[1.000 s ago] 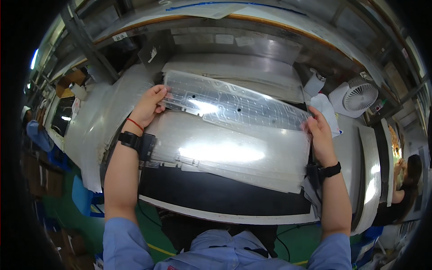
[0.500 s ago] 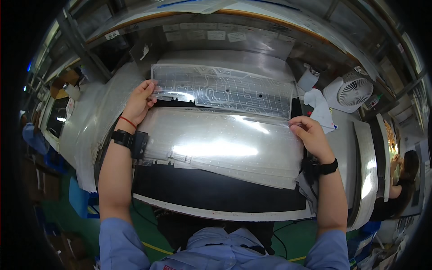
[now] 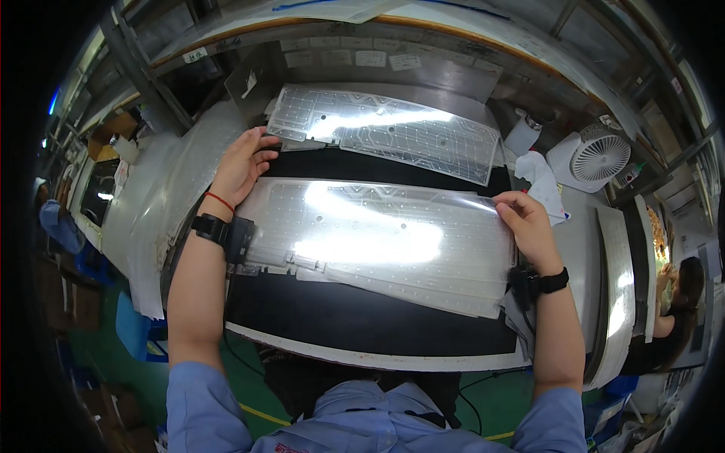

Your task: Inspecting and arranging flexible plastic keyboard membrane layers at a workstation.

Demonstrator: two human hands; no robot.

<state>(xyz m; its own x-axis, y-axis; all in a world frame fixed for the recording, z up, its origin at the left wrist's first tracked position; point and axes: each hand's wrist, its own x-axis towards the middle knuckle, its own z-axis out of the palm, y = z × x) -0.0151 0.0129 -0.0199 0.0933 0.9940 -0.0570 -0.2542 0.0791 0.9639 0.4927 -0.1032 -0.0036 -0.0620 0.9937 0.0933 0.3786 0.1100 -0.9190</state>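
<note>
A pile of clear circuit film sheets (image 3: 362, 257) with silvery printed lines lies fanned out on the black work mat (image 3: 325, 309), glaring under the light. Beyond it rests another circuit film sheet (image 3: 393, 132), tilted so that its left end is farther from me; metal-grey sheet edges show beneath it. My left hand (image 3: 245, 164) is beside that far sheet's left end, fingers apart; I see nothing gripped in it. With thumb and forefinger, my right hand (image 3: 525, 223) pinches the far right corner of the near pile's top sheet.
A white fan (image 3: 596, 158), a white bottle (image 3: 521, 136) and a crumpled white cloth (image 3: 538, 181) stand at the right. Larger clear sheets (image 3: 170, 196) are piled at the left. A shelf (image 3: 453, 30) overhangs the back. Another person (image 3: 680, 302) sits far right.
The far sheet has shifted away and now slants, its left end farther back. My left hand's fingers have come off its edge. My right hand remains at the near pile's corner.
</note>
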